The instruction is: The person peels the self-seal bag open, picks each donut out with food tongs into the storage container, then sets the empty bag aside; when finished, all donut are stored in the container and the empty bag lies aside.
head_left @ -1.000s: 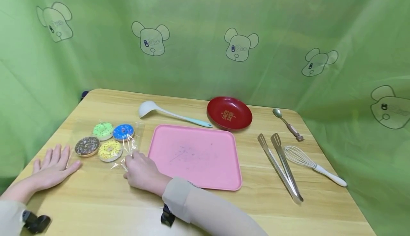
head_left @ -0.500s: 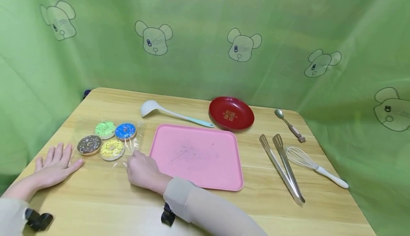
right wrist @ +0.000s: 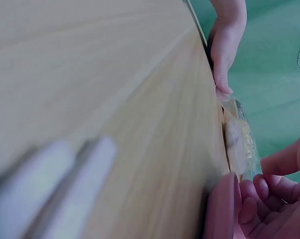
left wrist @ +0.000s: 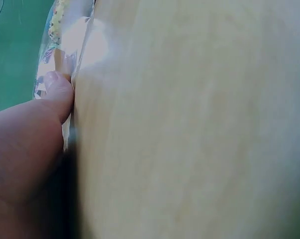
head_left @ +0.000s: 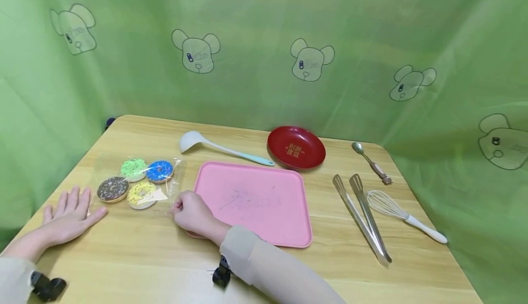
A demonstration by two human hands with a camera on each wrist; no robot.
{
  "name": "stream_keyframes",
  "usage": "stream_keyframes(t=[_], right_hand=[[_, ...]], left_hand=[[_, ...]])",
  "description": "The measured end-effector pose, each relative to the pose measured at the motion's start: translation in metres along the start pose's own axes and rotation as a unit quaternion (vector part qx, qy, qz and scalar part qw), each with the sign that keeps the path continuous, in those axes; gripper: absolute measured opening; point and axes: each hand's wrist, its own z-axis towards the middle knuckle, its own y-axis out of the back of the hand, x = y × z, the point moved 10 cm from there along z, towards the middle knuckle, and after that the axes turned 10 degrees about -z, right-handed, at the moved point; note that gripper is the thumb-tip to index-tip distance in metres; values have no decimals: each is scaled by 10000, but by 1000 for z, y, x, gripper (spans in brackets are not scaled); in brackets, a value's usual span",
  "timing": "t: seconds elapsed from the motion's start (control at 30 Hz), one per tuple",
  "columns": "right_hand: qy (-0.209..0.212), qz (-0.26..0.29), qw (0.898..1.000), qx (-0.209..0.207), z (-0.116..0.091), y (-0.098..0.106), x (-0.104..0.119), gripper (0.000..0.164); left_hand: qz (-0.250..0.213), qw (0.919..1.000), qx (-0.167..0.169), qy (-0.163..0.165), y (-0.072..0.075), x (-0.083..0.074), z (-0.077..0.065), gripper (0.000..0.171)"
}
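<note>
A clear plastic bag [head_left: 172,189] lies on the table with several toy donuts inside. They are a green donut [head_left: 133,169], a blue donut [head_left: 159,171], a brown donut [head_left: 112,189] and a yellow donut [head_left: 141,195]. Flat on the table, my left hand [head_left: 68,218] has its fingers spread, its fingertips at the bag's left edge; in the left wrist view its thumb lies against the plastic [left wrist: 82,30]. With curled fingers my right hand [head_left: 197,214] pinches the bag's right edge, overlapping the corner of the pink tray [head_left: 264,203].
Behind the tray lie a ladle [head_left: 222,147] and a red plate [head_left: 296,148]. To its right are metal tongs [head_left: 363,219], a whisk [head_left: 406,214] and a small spoon [head_left: 372,163]. A green curtain [head_left: 247,97] surrounds the wooden table [head_left: 123,267].
My right hand has moved right, onto the tray's near left corner. The bag's right side looks smoother, with its glare shifted. My left hand has stayed put.
</note>
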Motion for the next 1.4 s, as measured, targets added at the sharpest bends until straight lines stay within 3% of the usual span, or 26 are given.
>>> stream_keyframes(t=[0.43,0.6,0.77,0.93,1.07,1.27,1.4], right_hand=[[-197,266,9994,-81,-2,14,-22,15],[-296,217,9993,71,-2,10,-31,14],[-382,509,9972,389,-3,10,-35,13],[-522,670,9953,468,4,14,-28,17],[-460,455,9970,419,13,9,-13,21],[-731,-399,9963,233,19,3,-3,23],[-845,-373,9956,148,21,3,-5,27]], left_hand=[[54,10000,-20,-5,0,0,-1,90],[90,9999,-76,8,0,1,-1,91],[96,9999,-66,-2,-1,2,0,90],[23,10000,-58,19,0,3,-1,90],[39,10000,-70,14,0,6,-1,91],[59,9999,-116,-12,-1,6,2,91],[40,9999,-139,12,0,5,1,90]])
